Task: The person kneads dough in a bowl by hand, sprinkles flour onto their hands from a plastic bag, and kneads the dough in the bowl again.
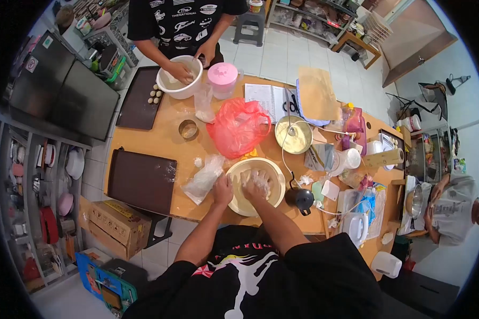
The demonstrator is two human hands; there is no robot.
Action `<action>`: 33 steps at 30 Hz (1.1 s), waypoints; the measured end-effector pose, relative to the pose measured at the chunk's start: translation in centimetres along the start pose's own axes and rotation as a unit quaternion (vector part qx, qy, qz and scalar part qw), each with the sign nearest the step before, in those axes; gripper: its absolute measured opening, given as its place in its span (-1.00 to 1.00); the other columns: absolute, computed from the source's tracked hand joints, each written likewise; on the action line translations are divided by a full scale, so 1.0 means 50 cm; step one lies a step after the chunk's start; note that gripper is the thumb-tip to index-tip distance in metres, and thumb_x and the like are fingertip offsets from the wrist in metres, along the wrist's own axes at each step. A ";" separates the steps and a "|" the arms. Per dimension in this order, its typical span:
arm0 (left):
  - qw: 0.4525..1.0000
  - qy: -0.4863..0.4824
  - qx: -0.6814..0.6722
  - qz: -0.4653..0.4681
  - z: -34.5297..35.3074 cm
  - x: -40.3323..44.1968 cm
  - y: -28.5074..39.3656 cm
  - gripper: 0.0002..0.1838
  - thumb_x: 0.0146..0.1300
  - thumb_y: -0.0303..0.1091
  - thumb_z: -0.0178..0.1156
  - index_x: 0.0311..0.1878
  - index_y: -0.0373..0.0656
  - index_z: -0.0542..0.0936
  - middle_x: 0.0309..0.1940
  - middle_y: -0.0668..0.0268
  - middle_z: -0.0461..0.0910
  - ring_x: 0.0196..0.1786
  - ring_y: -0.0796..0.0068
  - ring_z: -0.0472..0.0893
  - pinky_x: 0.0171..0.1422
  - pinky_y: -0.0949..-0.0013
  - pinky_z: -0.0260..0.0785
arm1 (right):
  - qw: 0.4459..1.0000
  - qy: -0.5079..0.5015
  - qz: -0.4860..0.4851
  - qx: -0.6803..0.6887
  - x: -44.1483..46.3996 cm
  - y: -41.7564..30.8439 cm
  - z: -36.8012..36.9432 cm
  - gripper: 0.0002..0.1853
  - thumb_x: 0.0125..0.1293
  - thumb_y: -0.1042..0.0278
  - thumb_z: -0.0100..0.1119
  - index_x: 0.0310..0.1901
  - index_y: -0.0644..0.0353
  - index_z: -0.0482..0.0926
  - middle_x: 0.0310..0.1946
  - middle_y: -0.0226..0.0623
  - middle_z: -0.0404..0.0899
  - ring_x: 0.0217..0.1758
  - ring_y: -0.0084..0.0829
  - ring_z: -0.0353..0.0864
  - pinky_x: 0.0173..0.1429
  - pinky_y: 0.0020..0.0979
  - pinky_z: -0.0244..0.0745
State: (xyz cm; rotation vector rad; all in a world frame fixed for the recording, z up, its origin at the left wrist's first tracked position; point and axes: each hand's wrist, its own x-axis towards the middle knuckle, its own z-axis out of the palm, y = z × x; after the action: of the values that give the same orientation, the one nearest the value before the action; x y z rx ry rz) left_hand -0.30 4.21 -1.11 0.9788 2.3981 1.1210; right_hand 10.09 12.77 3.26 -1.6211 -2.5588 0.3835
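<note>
A cream-coloured bowl (278,198) stands near the table's front edge, just ahead of my body. My left hand (223,190) is closed on the bowl's left rim. Inside the bowl, my right hand (255,187) presses into pale floury dough (267,182), its fingers bent and coated with white. Part of the dough is hidden under that hand. To the left of the bowl lies a clear plastic bag (203,179). A red plastic bag (238,127) sits just beyond the bowl, and a black hand mixer (300,200) stands close on its right.
Across the table, a person (183,32) has a hand in a white bowl (182,91). Dark baking trays (142,181) line the left side; small dough balls (155,94) lie by the far one. A metal bowl (294,136) and a white cable are at right. Another person (455,210) is far right.
</note>
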 end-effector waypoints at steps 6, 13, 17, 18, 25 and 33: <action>0.997 0.066 -0.004 0.025 0.003 -0.001 0.021 -0.65 0.41 -0.17 -0.01 -0.23 -0.33 0.51 -0.37 -0.15 0.56 -0.23 -0.26 0.52 -0.10 -0.13 0.33 | 0.979 -0.106 0.035 0.170 0.040 0.077 0.051 -0.47 0.40 -0.12 -0.21 0.05 0.10 0.59 -0.02 0.06 0.50 0.15 0.13 0.40 0.27 0.10 0.18; 0.998 0.063 -0.017 0.004 0.004 -0.003 0.017 -0.62 0.41 -0.16 0.00 -0.17 -0.36 0.54 -0.32 -0.19 0.57 -0.19 -0.27 0.53 -0.07 -0.10 0.35 | 0.955 -0.216 -0.167 0.120 -0.002 0.107 -0.099 -0.66 0.32 0.09 0.01 -0.05 0.07 0.64 -0.21 0.00 0.60 -0.05 0.03 0.56 0.10 -0.06 0.42; 0.998 0.067 -0.017 0.002 0.005 -0.006 0.017 -0.62 0.41 -0.16 0.00 -0.14 -0.38 0.55 -0.30 -0.20 0.57 -0.17 -0.27 0.53 -0.05 -0.09 0.35 | 0.950 -0.239 -0.202 0.009 -0.089 0.096 -0.091 -0.73 0.24 0.14 0.10 -0.19 0.13 0.63 -0.24 -0.06 0.62 -0.08 -0.04 0.59 0.01 -0.05 0.46; 0.997 0.081 -0.015 0.007 0.009 -0.005 0.017 -0.62 0.41 -0.16 0.00 -0.14 -0.38 0.54 -0.29 -0.20 0.57 -0.17 -0.27 0.53 -0.05 -0.09 0.35 | 0.948 -0.244 -0.204 -0.030 -0.111 0.089 -0.073 -0.74 0.23 0.14 0.11 -0.23 0.14 0.62 -0.24 -0.08 0.62 -0.09 -0.05 0.60 -0.01 -0.05 0.47; 0.997 0.069 -0.042 -0.006 0.005 -0.005 0.010 -0.65 0.41 -0.15 -0.01 -0.16 -0.31 0.53 -0.28 -0.18 0.57 -0.16 -0.27 0.52 -0.05 -0.11 0.34 | 0.959 -0.231 -0.162 -0.028 -0.097 0.034 0.015 -0.83 0.21 0.33 0.10 -0.25 0.21 0.58 -0.30 0.03 0.61 -0.16 -0.04 0.65 -0.06 -0.11 0.56; 0.999 0.043 0.002 0.000 0.004 0.015 0.018 -0.65 0.41 -0.16 -0.01 -0.32 -0.30 0.45 -0.41 -0.15 0.53 -0.27 -0.29 0.50 -0.19 -0.16 0.30 | 0.976 -0.189 0.007 0.104 -0.028 0.002 0.065 -0.72 0.22 0.23 0.12 -0.26 0.32 0.59 -0.37 0.15 0.61 -0.16 0.04 0.65 -0.04 -0.04 0.53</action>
State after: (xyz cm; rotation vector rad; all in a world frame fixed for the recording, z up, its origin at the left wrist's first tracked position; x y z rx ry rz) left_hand -0.35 5.26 -0.56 0.9491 2.4676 1.1808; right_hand 10.14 11.01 0.19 -1.6205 -2.6462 1.0141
